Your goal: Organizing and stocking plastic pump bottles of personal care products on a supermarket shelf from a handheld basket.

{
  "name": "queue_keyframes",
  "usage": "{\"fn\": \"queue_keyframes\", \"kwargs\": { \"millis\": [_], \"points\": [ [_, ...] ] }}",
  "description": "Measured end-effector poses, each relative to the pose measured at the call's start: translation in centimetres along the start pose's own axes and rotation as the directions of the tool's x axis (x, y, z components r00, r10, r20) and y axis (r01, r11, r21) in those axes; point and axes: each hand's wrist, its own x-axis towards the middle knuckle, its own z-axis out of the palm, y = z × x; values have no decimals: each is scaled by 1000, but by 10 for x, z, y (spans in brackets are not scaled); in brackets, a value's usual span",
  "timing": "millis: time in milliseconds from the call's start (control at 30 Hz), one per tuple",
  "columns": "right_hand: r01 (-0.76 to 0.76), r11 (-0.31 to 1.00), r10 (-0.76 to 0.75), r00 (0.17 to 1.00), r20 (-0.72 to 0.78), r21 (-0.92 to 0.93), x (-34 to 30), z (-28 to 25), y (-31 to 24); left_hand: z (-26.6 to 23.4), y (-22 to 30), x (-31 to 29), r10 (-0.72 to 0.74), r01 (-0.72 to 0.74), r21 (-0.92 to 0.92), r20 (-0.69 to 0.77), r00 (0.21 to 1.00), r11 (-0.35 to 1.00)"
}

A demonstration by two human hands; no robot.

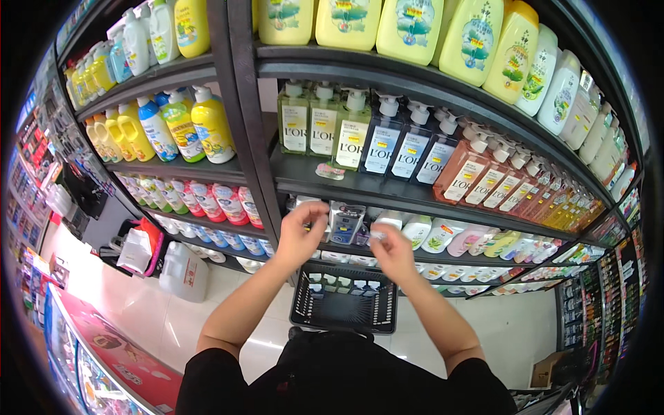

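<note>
My left hand (301, 234) is raised before the shelves with its fingers loosely curved and apart, nothing visible between them. Just right of it, a dark blue and grey package (346, 224) stands on the shelf below the pump bottles; I cannot see either hand gripping it. On the package's other side, my right hand (395, 256) has its fingertips drawn together around a small whitish spot too blurred to name. Above both hands is a row of pump bottles: green ones (322, 124), dark blue ones (384, 142) and pinkish ones (462, 173).
Below my hands a black basket (299, 304) on the floor holds several pump bottles. A white jug (183, 273) stands on the floor at left. Yellow bottles (413, 31) line the upper shelf. A black upright post (245, 90) divides the shelving. A red-fronted display case (117, 346) is at lower left.
</note>
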Motion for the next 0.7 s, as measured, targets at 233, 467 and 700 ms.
{"fn": "queue_keyframes", "kwargs": {
  "millis": [233, 467, 700],
  "points": [
    [233, 964, -247, 963, -105, -127, 122, -4, -108, -42, 26, 89, -184, 188, 84, -58, 981, 978],
    [230, 918, -308, 926, -218, -323, 185, 11, -149, -39, 64, 133, -39, 34, 101, 51, 998, 994],
    [216, 745, -331, 941, -68, -632, 232, 20, -140, -29, 51, 183, 16, -25, 183, 48, 999, 983]
  ]
}}
